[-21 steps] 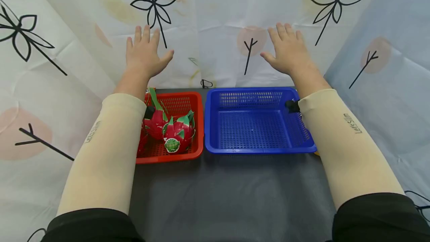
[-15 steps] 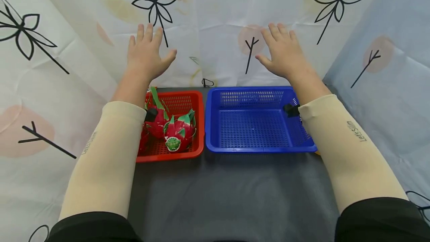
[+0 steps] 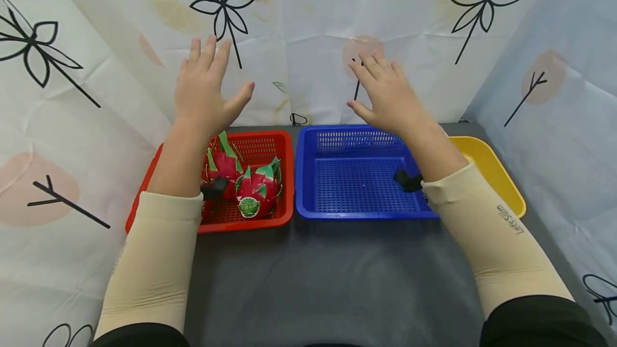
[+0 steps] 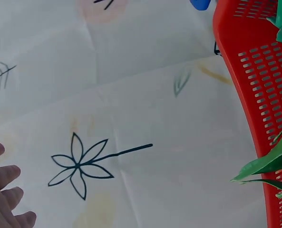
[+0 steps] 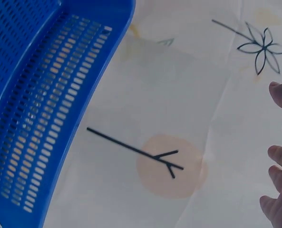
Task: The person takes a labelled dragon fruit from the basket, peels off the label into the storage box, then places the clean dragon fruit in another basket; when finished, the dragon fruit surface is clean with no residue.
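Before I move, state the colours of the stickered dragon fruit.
The stickered dragon fruit is red and green, clearest in the head view.

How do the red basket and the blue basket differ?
Colour: one basket is red, the other blue.
Contents: the red basket holds dragon fruits, while the blue basket shows its perforated floor.
Position: the red basket stands on the person's left, the blue basket to its right.
Both have slotted walls and stand on the grey table.
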Action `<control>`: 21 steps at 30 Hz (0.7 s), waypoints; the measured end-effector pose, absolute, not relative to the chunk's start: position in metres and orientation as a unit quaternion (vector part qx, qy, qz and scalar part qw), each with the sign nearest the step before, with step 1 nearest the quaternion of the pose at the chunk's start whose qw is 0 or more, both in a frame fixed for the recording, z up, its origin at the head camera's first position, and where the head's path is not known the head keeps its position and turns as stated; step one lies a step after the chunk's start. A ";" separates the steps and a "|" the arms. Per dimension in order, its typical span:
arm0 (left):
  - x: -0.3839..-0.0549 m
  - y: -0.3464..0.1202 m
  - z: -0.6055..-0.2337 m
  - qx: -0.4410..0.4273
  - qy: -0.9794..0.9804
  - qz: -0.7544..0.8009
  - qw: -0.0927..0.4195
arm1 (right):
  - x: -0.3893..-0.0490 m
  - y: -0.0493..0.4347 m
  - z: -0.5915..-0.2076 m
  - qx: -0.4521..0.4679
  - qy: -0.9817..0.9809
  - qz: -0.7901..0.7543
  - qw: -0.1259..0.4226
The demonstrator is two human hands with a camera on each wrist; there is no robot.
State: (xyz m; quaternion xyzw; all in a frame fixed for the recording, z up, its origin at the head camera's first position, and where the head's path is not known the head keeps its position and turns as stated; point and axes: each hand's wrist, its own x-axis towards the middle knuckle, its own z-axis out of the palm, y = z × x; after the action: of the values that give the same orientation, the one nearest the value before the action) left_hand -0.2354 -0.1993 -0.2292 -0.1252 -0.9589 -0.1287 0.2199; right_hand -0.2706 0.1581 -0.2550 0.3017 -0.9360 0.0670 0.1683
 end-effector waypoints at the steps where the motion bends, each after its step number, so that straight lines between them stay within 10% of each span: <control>1: -0.230 -0.201 -0.230 -0.129 -0.955 -0.136 0.230 | -0.267 0.157 -0.256 0.306 -0.935 0.068 0.167; 11: -0.187 -0.214 -0.255 -0.212 -0.852 -0.241 0.413 | -0.233 0.152 -0.262 0.342 -0.918 0.101 0.173; 21: -0.151 -0.227 -0.280 -0.171 -0.821 -0.319 0.442 | -0.202 0.135 -0.274 0.359 -0.905 0.169 0.156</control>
State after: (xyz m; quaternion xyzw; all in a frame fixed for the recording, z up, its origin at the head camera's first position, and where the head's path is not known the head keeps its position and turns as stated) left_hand -0.1507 -0.2269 -0.2798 -0.1706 -0.8209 -0.3187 0.4421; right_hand -0.2021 0.1351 -0.2745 0.3587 -0.9047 0.1687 0.1564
